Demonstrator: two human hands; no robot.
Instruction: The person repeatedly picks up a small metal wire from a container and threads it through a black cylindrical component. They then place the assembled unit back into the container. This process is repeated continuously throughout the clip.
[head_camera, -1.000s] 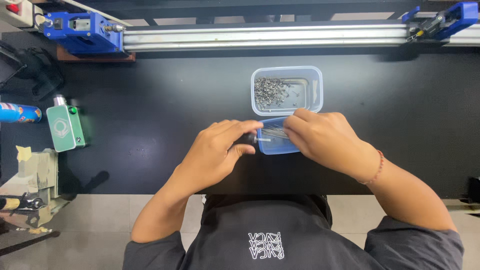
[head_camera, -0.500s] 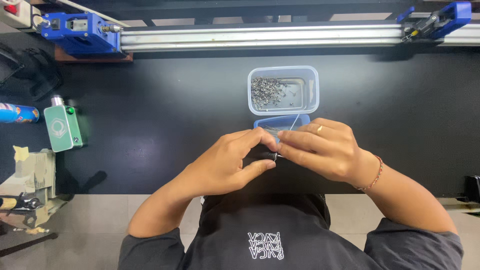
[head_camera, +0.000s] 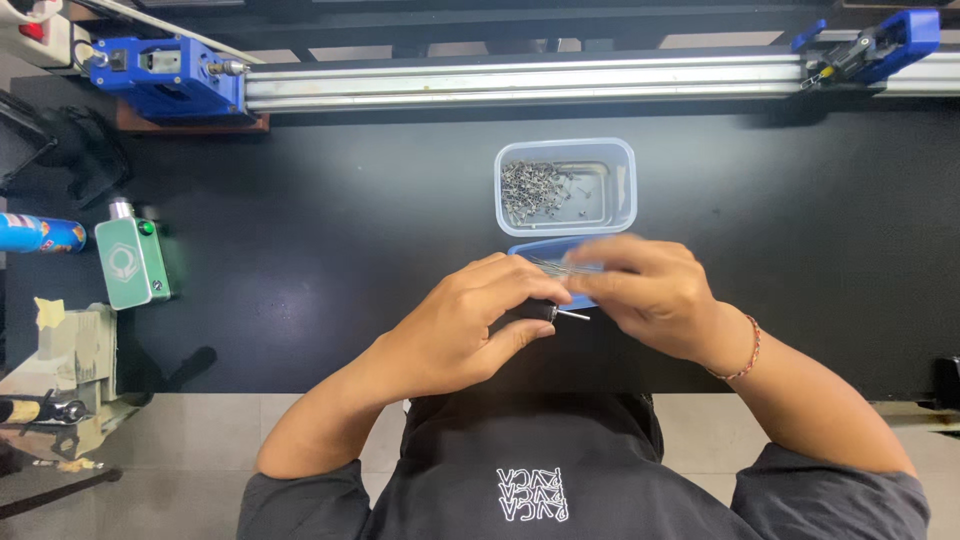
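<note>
My left hand (head_camera: 455, 330) is curled tight around a small dark tool (head_camera: 540, 311). A thin metal tip sticks out of it, pointing at my right hand (head_camera: 650, 295). My right hand's fingers (head_camera: 612, 285) are pinched close together right at that tip. I think they hold one tiny pin, but it is too small for me to be sure.

I judge I am fitting a little pin onto the tip of the tool. The next move needs both hands held steady, so the small piece lines up and does not drop.

Both hands are just in front of the clear tub (head_camera: 565, 186), on my side of it. The tub sits on the black desk (head_camera: 320, 250) and has a pile of little metal pins (head_camera: 530, 188) in its left part. A blue lid (head_camera: 552, 252) lies touching the near side of the tub, and my right hand covers part of it.

Far to the left of the tub stands a green box (head_camera: 132, 262). Behind the tub runs a long silver rail (head_camera: 520, 80) with blue ends. Nothing stands between my hands and the tub.
</note>
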